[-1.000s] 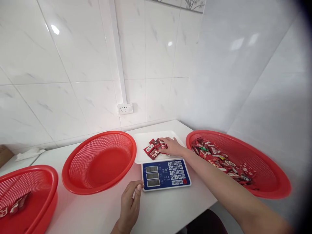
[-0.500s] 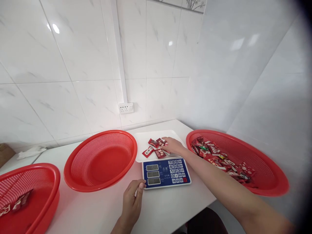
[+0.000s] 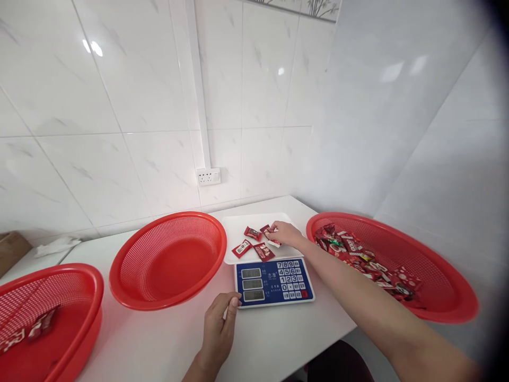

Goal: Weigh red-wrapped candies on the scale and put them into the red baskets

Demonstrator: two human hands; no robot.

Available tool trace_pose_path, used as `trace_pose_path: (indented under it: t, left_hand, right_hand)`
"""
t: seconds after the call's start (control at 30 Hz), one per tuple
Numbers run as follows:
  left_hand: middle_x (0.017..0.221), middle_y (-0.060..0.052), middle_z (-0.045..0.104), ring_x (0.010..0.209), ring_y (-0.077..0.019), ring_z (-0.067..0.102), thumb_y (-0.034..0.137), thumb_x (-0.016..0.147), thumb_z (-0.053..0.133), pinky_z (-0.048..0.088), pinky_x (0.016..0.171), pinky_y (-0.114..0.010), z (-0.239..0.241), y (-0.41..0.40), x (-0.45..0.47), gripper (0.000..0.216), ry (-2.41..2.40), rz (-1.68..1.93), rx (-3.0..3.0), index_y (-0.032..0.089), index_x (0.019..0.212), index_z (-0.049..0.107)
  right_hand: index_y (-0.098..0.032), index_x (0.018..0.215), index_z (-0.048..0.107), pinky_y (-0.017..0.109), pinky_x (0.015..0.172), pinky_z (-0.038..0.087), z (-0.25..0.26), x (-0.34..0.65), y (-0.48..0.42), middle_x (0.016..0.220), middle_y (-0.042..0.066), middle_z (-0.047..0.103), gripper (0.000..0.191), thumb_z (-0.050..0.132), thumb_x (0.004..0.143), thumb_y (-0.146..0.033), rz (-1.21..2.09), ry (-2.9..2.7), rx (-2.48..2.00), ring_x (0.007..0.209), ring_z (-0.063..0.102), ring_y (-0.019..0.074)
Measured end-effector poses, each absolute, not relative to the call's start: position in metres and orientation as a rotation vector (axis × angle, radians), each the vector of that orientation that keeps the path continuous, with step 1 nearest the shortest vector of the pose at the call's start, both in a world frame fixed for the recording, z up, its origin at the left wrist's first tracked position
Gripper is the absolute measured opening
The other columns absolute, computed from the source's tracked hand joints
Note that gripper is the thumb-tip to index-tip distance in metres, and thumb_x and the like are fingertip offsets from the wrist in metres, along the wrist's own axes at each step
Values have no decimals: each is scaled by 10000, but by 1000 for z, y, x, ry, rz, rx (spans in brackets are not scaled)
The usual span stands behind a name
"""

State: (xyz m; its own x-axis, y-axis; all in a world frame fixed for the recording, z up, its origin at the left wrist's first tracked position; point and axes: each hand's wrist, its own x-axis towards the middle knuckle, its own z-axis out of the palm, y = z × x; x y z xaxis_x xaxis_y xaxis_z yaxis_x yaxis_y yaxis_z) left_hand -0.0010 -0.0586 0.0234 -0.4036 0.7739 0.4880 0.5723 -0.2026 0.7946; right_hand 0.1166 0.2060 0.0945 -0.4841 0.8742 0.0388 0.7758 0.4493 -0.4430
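A digital scale (image 3: pixel 274 283) with a blue keypad panel stands on the table, a white tray (image 3: pixel 234 225) at its back. Several small red wrapped candies (image 3: pixel 264 252) lie spread on that tray. My right hand (image 3: pixel 287 234) reaches over the tray's right side, its fingertips closed on a wrapped candy (image 3: pixel 274 243) that they partly cover. At the scale's front left corner is my left hand (image 3: pixel 219 323), fingers curled and thumb pressed against the edge.
A red plastic basket (image 3: pixel 131 289) stands left of the scale. Another red basket (image 3: pixel 93 302) at far left holds a few wrapped candies. On the right, a red basket (image 3: pixel 457 302) contains many candies. Behind is a tiled wall with a socket (image 3: pixel 209 176).
My right hand has shifted slightly, leaving more of the candies under it uncovered. The top display's digits look different. My left hand stays at the scale's corner; the view has moved a little.
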Motion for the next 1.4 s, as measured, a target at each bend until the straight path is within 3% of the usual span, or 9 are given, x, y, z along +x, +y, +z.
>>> trace_pose_path:
  t: [0.33, 0.53, 0.63, 0.7, 0.77, 0.9, 1.03, 1.23, 1.4]
  left_hand:
    - [745, -67, 641, 703, -153, 606, 317, 890, 371, 484, 619, -238, 23, -59, 1, 291, 1830, 1647, 1619, 164, 852, 615]
    - [755, -76, 644, 708, -161, 605, 340, 886, 379, 490, 631, -256, 22, -59, -1, 298, 1836, 1641, 1585, 166, 872, 621]
    - [757, -76, 647, 711, -159, 607, 341, 886, 381, 487, 648, -255, 22, -58, -4, 308, 1853, 1653, 1553, 163, 879, 633]
    - [771, -72, 652, 718, -157, 610, 341, 886, 383, 485, 656, -251, 21, -58, -6, 312, 1859, 1665, 1532, 162, 886, 638]
    - [780, -66, 655, 725, -155, 613, 339, 885, 386, 485, 661, -246, 21, -59, -7, 308, 1859, 1677, 1520, 164, 891, 640]
    - [764, -66, 652, 715, -152, 609, 328, 889, 381, 484, 653, -247, 20, -60, -4, 301, 1848, 1677, 1556, 165, 888, 634]
    - [739, -63, 647, 707, -153, 611, 320, 887, 387, 486, 638, -242, 21, -60, 1, 291, 1812, 1680, 1623, 165, 880, 633]
    - [737, -57, 647, 716, -153, 610, 281, 886, 395, 483, 642, -241, 21, -61, 4, 267, 1798, 1662, 1694, 174, 897, 639]
    - [751, -57, 638, 716, -143, 600, 271, 889, 392, 472, 638, -232, 18, -61, 1, 257, 1816, 1656, 1656, 168, 907, 628]
  right_hand:
    - [-187, 905, 552, 213, 443, 358, 126, 84, 193, 718, 26, 657, 336, 556, 700, -453, 803, -2308, -1267, 553, 570, 135]
    - [-225, 1012, 563, 217, 488, 435, 153, -3, 142, 811, 14, 673, 479, 581, 681, -572, 1042, -2414, -905, 614, 604, 137]
    - [-189, 1212, 449, 271, 650, 488, 162, -32, 123, 1074, 93, 624, 611, 453, 767, -608, 1123, -2457, -641, 818, 623, 176]
    - [-185, 1259, 411, 284, 806, 456, 163, -33, 119, 1255, 101, 514, 582, 417, 815, -560, 977, -2525, -543, 1037, 549, 188]
    - [-201, 1228, 456, 280, 889, 406, 159, -19, 122, 1287, 69, 491, 482, 439, 835, -480, 786, -2639, -528, 1136, 477, 184]
    - [-190, 1094, 571, 315, 841, 411, 142, 35, 138, 1138, 94, 577, 354, 553, 777, -347, 609, -2773, -726, 1027, 541, 231]
    - [-207, 1017, 609, 335, 713, 425, 122, 85, 144, 999, 112, 584, 342, 594, 723, -381, 501, -2822, -996, 884, 583, 274]
    - [-221, 1197, 480, 283, 697, 419, 116, 108, 145, 1100, 120, 524, 482, 576, 726, -192, 508, -2804, -1094, 835, 602, 228]
    - [-222, 1227, 436, 285, 777, 406, 125, 95, 145, 1097, 92, 584, 506, 466, 753, -49, 601, -2723, -995, 976, 564, 222]
